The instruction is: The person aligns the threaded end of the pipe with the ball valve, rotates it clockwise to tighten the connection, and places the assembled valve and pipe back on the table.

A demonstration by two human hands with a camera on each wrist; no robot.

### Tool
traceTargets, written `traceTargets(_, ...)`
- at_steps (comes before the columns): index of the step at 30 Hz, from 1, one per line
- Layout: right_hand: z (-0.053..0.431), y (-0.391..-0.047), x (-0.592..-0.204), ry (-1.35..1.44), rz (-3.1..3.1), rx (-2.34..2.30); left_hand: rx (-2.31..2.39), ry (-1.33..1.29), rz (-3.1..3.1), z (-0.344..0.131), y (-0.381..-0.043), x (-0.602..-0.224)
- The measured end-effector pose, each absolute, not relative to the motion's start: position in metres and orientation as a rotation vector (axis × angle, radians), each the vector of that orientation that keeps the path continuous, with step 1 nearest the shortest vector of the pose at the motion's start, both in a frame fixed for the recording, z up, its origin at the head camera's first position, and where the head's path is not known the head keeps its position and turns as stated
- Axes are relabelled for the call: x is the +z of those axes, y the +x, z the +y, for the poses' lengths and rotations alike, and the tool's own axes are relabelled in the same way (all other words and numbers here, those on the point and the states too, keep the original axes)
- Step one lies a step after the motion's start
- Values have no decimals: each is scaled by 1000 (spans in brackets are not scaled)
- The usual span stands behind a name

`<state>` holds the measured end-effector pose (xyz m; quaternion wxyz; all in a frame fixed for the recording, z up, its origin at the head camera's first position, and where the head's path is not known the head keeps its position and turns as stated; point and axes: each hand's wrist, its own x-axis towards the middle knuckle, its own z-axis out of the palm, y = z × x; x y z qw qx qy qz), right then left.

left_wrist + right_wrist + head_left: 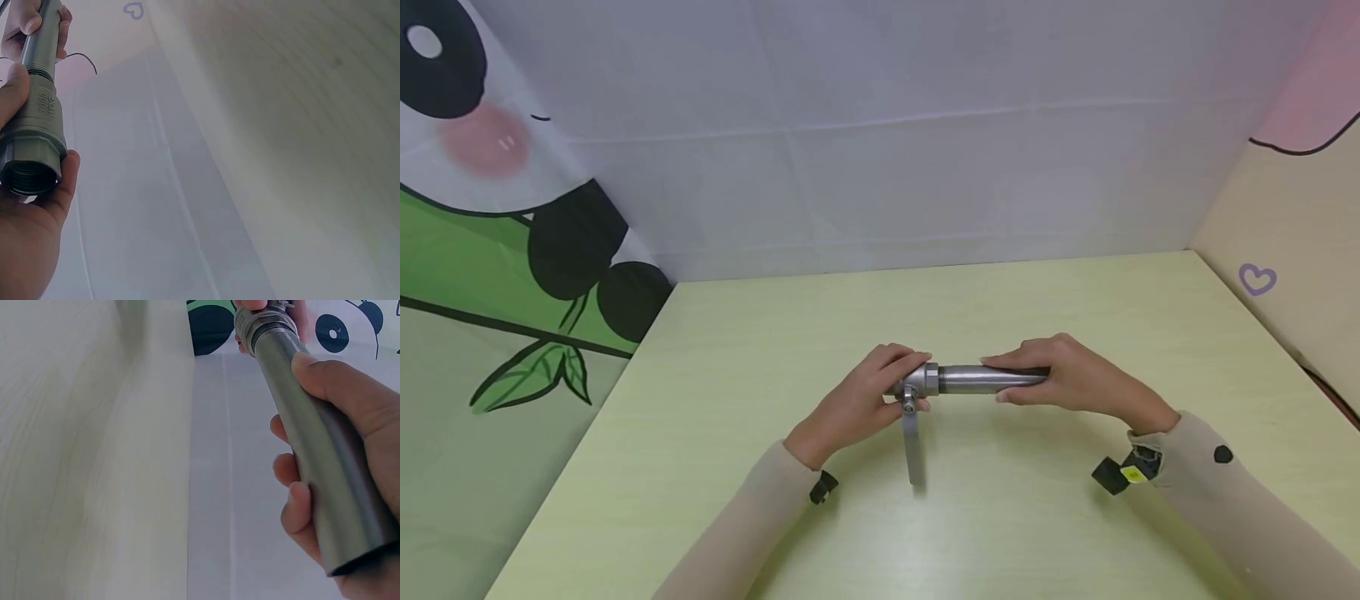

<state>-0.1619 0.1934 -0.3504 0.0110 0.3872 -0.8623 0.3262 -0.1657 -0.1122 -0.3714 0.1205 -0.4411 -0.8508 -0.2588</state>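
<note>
A metal ball valve (917,381) and a steel pipe (977,379) are joined end to end, level above the table. My left hand (868,392) grips the valve body, thumb on the near side in the head view. From the valve a flat lever handle (912,446) points toward me. My right hand (1060,375) holds the pipe near its far right end, fingers curled round it. In the left wrist view the valve's open threaded end (30,176) faces the camera, and a few pipe threads (41,70) show at the joint.
The pale wooden table (775,333) runs back to a white cloth wall (887,192). Printed panels stand at the left (497,358) and right (1285,217) sides. Small black wrist devices (1123,473) sit at both sleeve cuffs.
</note>
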Motion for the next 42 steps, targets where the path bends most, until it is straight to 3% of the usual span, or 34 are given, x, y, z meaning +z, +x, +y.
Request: traceTargets(42, 199, -180, -349, 1141, -2773, 1142, -789, -1106, -2541, -105, -161, -375)
